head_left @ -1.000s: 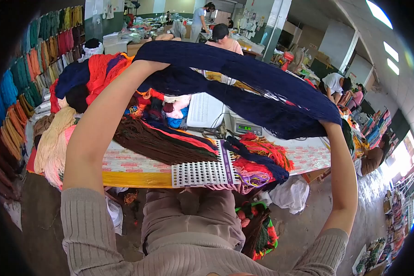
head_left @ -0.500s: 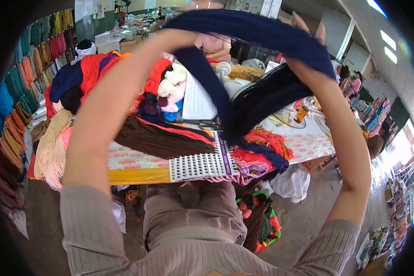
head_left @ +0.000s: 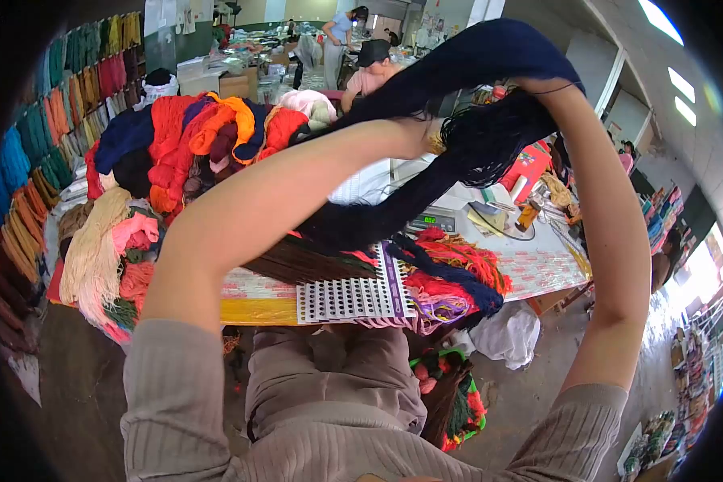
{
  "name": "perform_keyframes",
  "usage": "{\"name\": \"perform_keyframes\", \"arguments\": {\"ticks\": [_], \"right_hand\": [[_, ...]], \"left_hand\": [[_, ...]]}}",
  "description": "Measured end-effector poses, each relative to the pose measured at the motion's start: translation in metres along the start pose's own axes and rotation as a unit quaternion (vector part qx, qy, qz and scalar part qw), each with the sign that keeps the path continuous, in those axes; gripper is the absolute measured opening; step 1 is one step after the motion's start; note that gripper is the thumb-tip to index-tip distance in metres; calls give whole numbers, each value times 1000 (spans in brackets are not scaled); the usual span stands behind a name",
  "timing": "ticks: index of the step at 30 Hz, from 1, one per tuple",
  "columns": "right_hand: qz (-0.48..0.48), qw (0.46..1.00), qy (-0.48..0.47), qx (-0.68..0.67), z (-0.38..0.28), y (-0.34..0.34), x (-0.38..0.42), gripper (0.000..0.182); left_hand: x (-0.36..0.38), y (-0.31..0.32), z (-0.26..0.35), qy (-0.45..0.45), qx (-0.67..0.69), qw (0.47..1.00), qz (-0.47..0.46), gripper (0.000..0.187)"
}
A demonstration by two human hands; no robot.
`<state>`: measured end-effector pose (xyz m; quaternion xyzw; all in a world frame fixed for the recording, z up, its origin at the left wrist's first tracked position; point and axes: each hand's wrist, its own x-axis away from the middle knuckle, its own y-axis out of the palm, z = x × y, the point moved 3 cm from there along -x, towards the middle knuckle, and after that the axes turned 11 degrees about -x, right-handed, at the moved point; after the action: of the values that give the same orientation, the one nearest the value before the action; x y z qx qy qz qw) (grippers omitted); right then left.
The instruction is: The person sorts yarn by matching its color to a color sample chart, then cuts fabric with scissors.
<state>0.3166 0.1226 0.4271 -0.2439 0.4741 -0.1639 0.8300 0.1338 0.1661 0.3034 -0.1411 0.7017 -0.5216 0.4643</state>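
Note:
A long hank of navy blue yarn [head_left: 490, 56] is raised in front of me, hanging in a large loop with loose strands in the middle. My right hand [head_left: 540, 85] holds it up at the upper right; the draped yarn hides most of the fingers. My left hand [head_left: 426, 136] reaches across to the middle of the hank and grips the gathered strands, fingers mostly hidden. Below, a white perforated card [head_left: 349, 300] lies at the table edge with brown yarn [head_left: 313, 267] running to it. Red and mixed-colour yarn [head_left: 462, 265] is heaped beside the card.
Piled yarn hanks [head_left: 169, 145] cover the table's left side. A scale with a green display [head_left: 430, 220] stands behind the card. A green basket of yarn [head_left: 475, 414] and a white sack [head_left: 510, 337] are on the floor. A person in a black cap [head_left: 373, 55] is across the table.
My left hand has moved from the hank's upper left end rightward and down to its middle. The stretched loop has slackened, its left part dropping over the table.

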Motion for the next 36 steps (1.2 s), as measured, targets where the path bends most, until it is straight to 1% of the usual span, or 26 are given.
{"name": "perform_keyframes", "arguments": {"ticks": [2,3,4,5,6,7,8,9,10,12,14,15,17,20,21,22,24,26,27,29,31,32,33,34,35,36], "right_hand": [[3,994,-30,102,-21,-8,8,39],[-13,990,-49,131,-33,-17,38,40],[-28,984,-70,159,-45,-25,68,42],[-9,998,-57,41,3,-3,115,42],[-105,987,14,121,23,5,149,45],[-195,956,84,203,40,11,181,49],[-130,966,97,199,54,42,209,52],[-312,918,245,-10,55,42,214,52],[-284,930,223,-59,70,64,242,50],[-214,968,116,-65,94,86,256,55],[-328,910,176,-181,82,45,205,59],[-130,957,193,-174,125,49,205,44],[-97,955,195,-203,119,13,141,42],[40,998,12,-37,30,29,90,40],[-41,996,64,-49,-13,27,75,42],[-281,908,284,-125,-51,12,56,48],[-102,993,-37,-49,-68,7,73,50],[-8,993,8,-119,-90,-29,73,53],[18,999,-34,3,-85,-30,94,50],[-56,998,12,7,-58,-36,140,46],[-96,982,70,146,-13,-8,203,52],[-111,963,86,229,6,16,228,55],[-120,957,88,251,19,33,251,58],[-145,976,81,143,43,44,266,55],[-158,984,70,38,68,51,266,51],[-155,972,147,-95,55,16,237,46]], "left_hand": [[-25,8,-6,20,19,995,97,38],[-60,41,-48,22,-17,987,161,41],[-19,0,-85,127,148,967,163,38],[-30,-18,-138,74,-53,995,40,35],[-14,-1,-156,69,-49,996,38,35],[1,17,-168,37,-166,962,215,34],[11,17,-178,11,-288,878,382,33],[-1,35,-193,-86,-282,932,211,34],[6,12,-165,-87,-260,959,78,31],[-17,14,-170,69,-176,981,-38,32],[-24,-25,-134,58,-94,993,-37,30],[-70,-23,-146,107,-90,990,4,31],[-166,-15,-177,202,-93,971,91,35],[-51,-45,-13,152,-158,976,-8,27],[-23,-34,32,168,-185,968,30,24],[-30,5,60,207,-131,969,-35,25],[46,-47,72,160,17,973,165,40],[7,17,50,228,19,927,298,39],[39,-6,18,239,207,889,331,40],[32,27,-66,137,-16,956,258,42],[33,35,-146,-9,-240,949,204,39],[46,45,-146,76,-350,890,280,38],[43,49,-150,18,-334,914,229,37],[34,49,-153,-39,-318,930,182,38],[31,29,-141,-13,-184,968,171,39],[19,14,-133,-8,-184,968,172,39]]}}
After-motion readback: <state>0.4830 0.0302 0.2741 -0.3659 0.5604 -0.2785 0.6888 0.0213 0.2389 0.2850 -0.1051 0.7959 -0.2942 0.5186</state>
